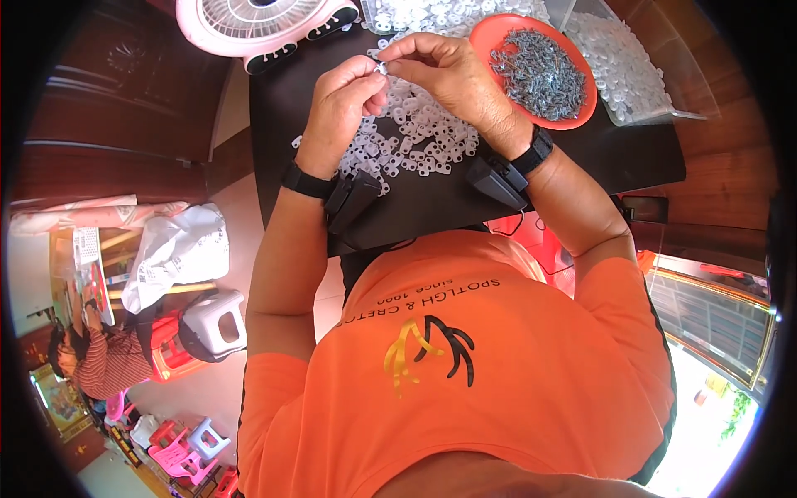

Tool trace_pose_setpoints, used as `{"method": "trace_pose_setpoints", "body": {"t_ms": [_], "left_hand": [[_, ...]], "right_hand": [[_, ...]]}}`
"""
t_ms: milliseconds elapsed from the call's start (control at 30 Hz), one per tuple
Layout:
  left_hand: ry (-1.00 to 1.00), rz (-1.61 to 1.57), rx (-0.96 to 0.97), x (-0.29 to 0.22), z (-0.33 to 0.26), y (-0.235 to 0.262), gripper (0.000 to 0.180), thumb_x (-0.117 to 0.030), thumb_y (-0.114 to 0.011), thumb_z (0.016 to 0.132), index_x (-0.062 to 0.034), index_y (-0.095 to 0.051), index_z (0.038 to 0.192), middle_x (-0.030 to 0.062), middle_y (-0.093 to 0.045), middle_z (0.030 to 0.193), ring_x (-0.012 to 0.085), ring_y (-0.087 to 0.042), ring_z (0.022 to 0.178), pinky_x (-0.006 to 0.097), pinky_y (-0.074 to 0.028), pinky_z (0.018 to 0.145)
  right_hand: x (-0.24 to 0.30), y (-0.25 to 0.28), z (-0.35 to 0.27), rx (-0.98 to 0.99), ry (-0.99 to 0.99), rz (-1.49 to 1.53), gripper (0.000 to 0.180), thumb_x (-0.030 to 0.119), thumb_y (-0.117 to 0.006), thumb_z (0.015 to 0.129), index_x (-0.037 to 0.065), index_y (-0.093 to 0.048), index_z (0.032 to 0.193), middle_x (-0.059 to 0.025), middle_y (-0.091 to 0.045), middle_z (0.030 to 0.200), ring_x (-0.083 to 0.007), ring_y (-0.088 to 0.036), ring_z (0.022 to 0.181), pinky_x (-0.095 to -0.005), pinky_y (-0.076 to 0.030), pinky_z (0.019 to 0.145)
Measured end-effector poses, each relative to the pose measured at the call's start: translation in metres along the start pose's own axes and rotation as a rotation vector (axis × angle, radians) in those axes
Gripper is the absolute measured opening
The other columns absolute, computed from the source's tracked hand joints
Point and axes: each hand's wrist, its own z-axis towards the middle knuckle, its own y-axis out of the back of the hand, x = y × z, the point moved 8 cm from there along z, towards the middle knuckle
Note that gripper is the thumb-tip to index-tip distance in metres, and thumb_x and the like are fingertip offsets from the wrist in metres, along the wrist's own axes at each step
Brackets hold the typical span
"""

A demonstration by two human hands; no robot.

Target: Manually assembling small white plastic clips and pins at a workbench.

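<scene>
Above the dark table (606, 158), my two hands meet at the fingertips. My left hand (342, 104) is closed, thumb and forefinger pinching a small white plastic piece (381, 69). Fingers of my right hand (452, 81) are pinched together at the same piece; a tiny dark thing shows there, too small to name. Below the hands spreads a loose pile of flat white plastic pieces with holes (419, 133). Right of my right hand, an orange plate (591, 104) carries a heap of small grey screws (544, 75).
A clear bin (687, 114) of white pieces stands at the right; more white pieces (457, 15) fill a container at the far edge. A pink fan (274, 37) stands far left. Another person (116, 361) sits at the left, near plastic stools (217, 319).
</scene>
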Motion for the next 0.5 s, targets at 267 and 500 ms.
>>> {"method": "trace_pose_setpoints", "body": {"t_ms": [267, 500], "left_hand": [[-0.04, -0.001, -0.02, -0.004, -0.001, 0.003, 0.017, -0.016, -0.053, 0.087, -0.0014, -0.058, 0.079, 0.0009, -0.054, 0.067, 0.0074, -0.049, 0.061, 0.021, -0.04, 0.056], [-0.088, 0.039, -0.035, -0.006, -0.003, 0.0, 0.016, -0.015, -0.053, 0.088, 0.0003, -0.058, 0.083, 0.002, -0.056, 0.069, 0.0072, -0.052, 0.063, 0.021, -0.042, 0.057]], "right_hand": [[0.01, -0.001, -0.004, 0.029, -0.07, -0.121, 0.016, 0.014, -0.066, 0.082, 0.0, -0.065, 0.09, -0.0043, -0.066, 0.079, -0.0075, -0.059, 0.075, -0.0231, -0.049, 0.069], [0.011, -0.002, -0.007, 0.014, -0.099, -0.256, 0.018, 0.018, -0.066, 0.081, 0.001, -0.066, 0.087, -0.0052, -0.065, 0.074, -0.0081, -0.059, 0.072, -0.0248, -0.049, 0.068]]}}
